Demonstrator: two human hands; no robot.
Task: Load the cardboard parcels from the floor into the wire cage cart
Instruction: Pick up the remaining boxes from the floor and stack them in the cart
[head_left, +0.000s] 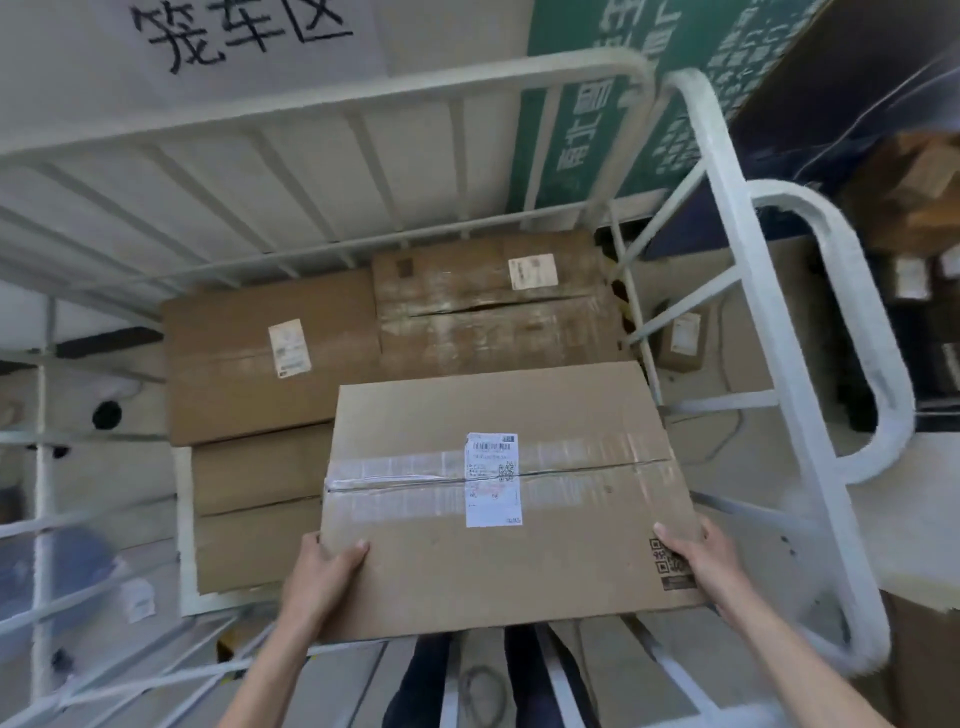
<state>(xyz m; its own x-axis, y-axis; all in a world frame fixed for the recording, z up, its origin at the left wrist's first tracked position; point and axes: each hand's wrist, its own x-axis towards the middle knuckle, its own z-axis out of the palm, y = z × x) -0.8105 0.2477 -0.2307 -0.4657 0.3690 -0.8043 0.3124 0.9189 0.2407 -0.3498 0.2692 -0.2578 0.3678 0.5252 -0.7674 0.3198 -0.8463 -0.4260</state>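
The white wire cage cart (727, 218) fills most of what I can see, its barred walls rising on the far side and both flanks. Three cardboard parcels already lie flat on its floor: one at the far left (249, 358), a tape-scuffed one at the far right (493, 317), and one at the near left (254, 509). A fourth, the held parcel (498, 499), hangs above the open near-right spot, its long axis and taped seam running left to right. It is carried at its near corners: the left hand (322, 577) is clamped on the near-left corner, thumb on top, and the right hand (701, 561) is closed over the near-right corner beside a printed QR mark. Both hands sit equally close, with the box stretching away from them. I'd say it only needs lowering straight down beside the near-left parcel. One white shipping label (493, 478) crosses its seam.
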